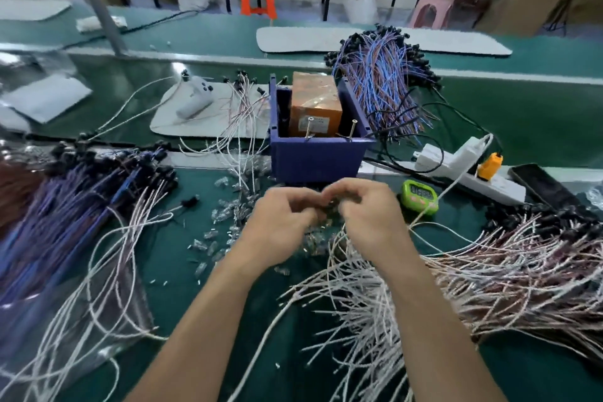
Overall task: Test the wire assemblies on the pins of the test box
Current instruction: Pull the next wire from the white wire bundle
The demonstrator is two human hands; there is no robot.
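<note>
Many wire assemblies lie heaped on the table; tested share unclear. Left hand and right hand, fingers curled round one blurred dark wire end, meet just before the test box; its pins stand untouched.

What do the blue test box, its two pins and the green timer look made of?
Test box: matte blue plastic, judging by its flat moulded-looking panels. Pins: bare metal, shiny silver, seemingly headed like screws. Timer: probably glossy green plastic, rounded shell.
</note>
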